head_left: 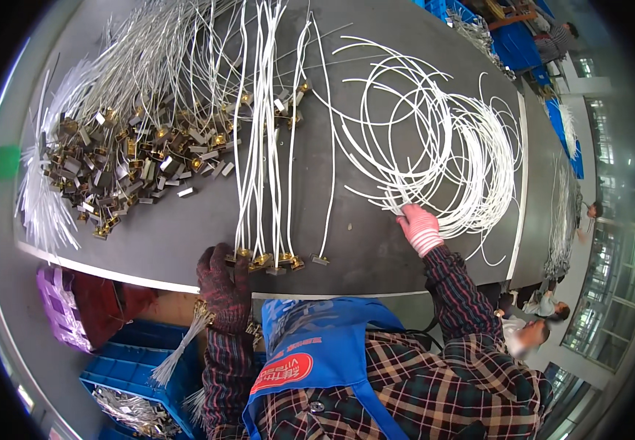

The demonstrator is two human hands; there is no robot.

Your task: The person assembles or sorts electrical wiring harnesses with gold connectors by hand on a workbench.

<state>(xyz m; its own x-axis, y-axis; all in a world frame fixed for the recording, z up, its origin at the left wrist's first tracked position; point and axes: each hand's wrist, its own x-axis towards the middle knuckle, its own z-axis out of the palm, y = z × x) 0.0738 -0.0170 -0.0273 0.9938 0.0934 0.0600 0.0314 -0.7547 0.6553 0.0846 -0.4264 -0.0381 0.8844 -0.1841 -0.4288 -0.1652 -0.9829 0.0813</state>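
In a dark knitted glove, my left hand (pixel 225 287) is at the near edge of the table, fingers loosely bent and somewhat apart, with nothing visible in them. Right beside its fingertips lie the small brass-and-grey metal end pieces (pixel 262 261) of a row of long white wires (pixel 260 161) stretched away from me. My right hand (pixel 419 226), in a pink and white glove, is closed on the near ends of some loosely coiled white tubes (pixel 405 139). More of these curled tubes (pixel 504 165) spread to its right.
A large heap of metal end pieces (pixel 137 158) with thin wires covers the table's left part. Below the edge, a wire bundle (pixel 181 348) hangs near blue crates (pixel 123 367) and a purple bag (pixel 60 308). Other people (pixel 548 308) are at the far right.
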